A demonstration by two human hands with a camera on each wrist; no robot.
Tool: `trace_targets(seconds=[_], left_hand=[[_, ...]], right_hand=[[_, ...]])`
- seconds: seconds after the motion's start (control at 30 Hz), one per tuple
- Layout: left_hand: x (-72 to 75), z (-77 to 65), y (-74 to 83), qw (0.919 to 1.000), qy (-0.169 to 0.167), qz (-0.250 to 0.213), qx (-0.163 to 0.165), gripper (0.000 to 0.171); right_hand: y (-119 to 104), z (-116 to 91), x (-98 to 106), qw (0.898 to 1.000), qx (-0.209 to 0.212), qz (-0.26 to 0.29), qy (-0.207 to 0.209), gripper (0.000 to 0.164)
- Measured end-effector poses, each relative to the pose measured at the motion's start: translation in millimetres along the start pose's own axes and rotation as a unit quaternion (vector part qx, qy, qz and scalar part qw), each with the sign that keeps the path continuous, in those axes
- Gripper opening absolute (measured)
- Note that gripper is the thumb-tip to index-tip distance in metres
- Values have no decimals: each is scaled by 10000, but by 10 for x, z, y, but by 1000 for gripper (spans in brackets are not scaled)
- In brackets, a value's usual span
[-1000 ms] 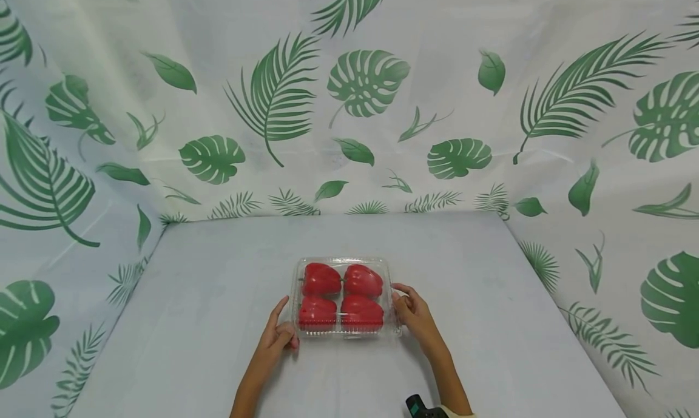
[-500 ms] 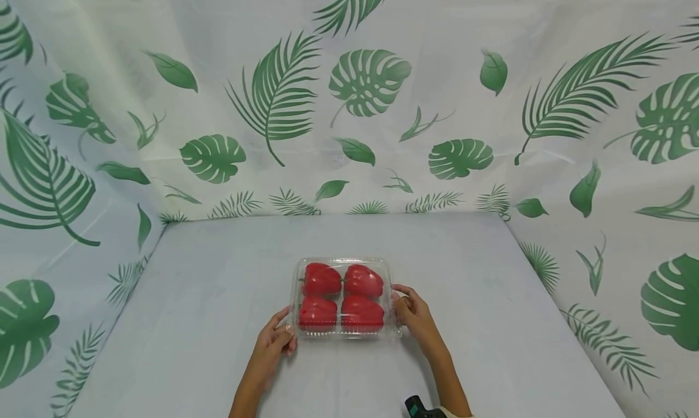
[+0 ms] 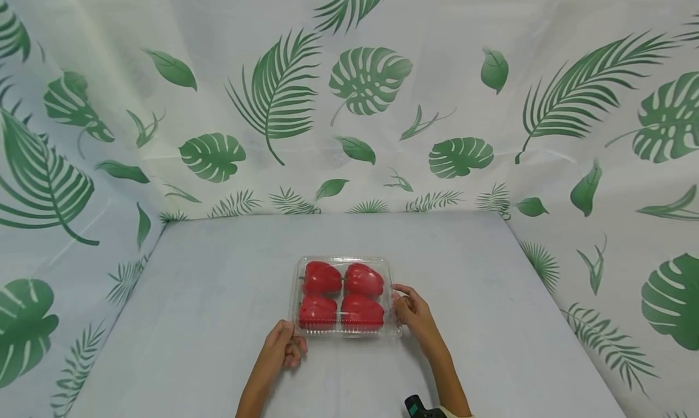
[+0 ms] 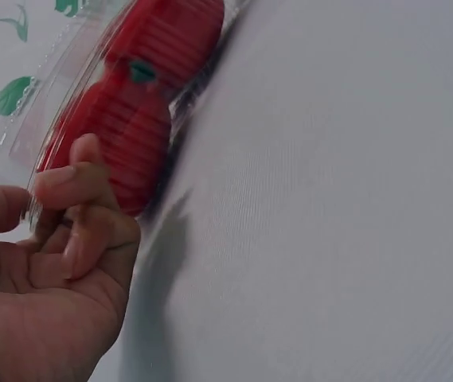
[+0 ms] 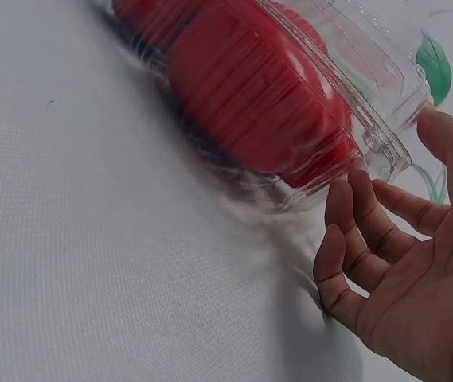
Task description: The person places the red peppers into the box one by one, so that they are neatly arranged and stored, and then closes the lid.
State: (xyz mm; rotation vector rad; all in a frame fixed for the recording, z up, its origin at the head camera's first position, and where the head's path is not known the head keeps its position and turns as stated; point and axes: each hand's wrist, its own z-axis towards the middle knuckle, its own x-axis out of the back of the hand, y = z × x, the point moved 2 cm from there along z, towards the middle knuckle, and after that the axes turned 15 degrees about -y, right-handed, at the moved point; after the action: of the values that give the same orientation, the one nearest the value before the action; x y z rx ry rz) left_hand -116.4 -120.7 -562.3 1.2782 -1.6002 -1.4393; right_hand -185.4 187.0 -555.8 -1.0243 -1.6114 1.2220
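A clear plastic clamshell container sits mid-table with its lid down over several red bell peppers. At its front left corner is my left hand. The left wrist view shows that thumb and the curled forefinger pinching the thin rim, the other fingers folded below. My right hand is at the right side of the container. In the right wrist view, its thumb lies on the lid's edge while bent fingertips meet the wall under the rim, gripping the corner between them.
A pale tabletop surrounds the container. White cloth printed with green leaves rises behind it and along both sides. A black device is at my right forearm, by the bottom edge of the head view.
My left hand has slid down from the container's left side to its front left corner, and its forefinger has curled in. The right hand and container have stayed put.
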Motion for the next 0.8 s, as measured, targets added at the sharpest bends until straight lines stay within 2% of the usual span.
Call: trace_targets(seconds=[0.27, 0.47, 0.8], left_hand=[[-39, 18, 45, 9988, 479, -30, 0, 21], [-29, 19, 71, 9986, 528, 0, 92, 22], [81, 2, 10, 9980, 440, 388, 219, 32]], right_hand=[[-10, 1, -12, 10000, -53, 14, 8, 38], [-4, 6, -6, 9999, -100, 43, 31, 37], [13, 13, -9, 9998, -159, 107, 11, 40]])
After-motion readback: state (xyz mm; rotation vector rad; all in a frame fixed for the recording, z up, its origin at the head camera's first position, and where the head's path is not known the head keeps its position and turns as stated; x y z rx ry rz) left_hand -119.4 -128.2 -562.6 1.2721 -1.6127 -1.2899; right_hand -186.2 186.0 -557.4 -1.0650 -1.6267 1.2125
